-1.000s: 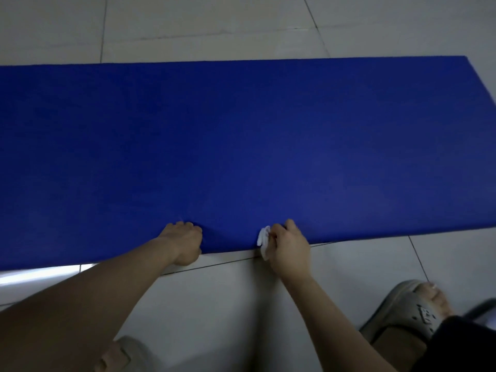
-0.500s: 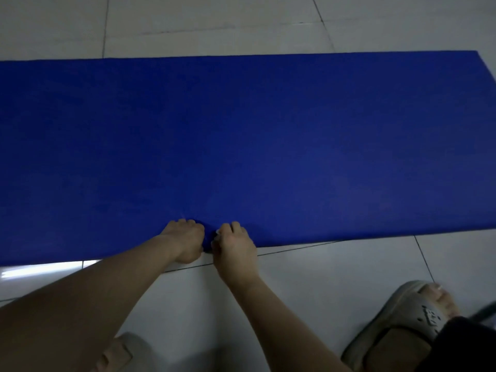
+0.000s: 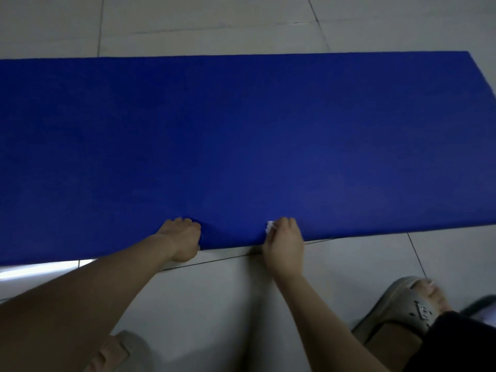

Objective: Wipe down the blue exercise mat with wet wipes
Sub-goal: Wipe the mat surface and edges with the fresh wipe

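The blue exercise mat (image 3: pixel 241 135) lies flat across the tiled floor, its near edge running just in front of me. My left hand (image 3: pixel 182 238) grips that near edge with curled fingers. A short way to the right, my right hand (image 3: pixel 285 241) holds a crumpled white wet wipe (image 3: pixel 269 226) against the mat's near edge. Only a small corner of the wipe shows past the fingers.
Pale floor tiles (image 3: pixel 214 304) surround the mat. My feet in grey sandals sit at the bottom left (image 3: pixel 115 353) and bottom right (image 3: pixel 408 304). The mat's right end (image 3: pixel 480 84) is in view; its left end runs out of frame.
My right hand slid left along the mat's near edge until it nearly touched my left hand, then slid back right with the wipe. My left hand has kept its grip in place.
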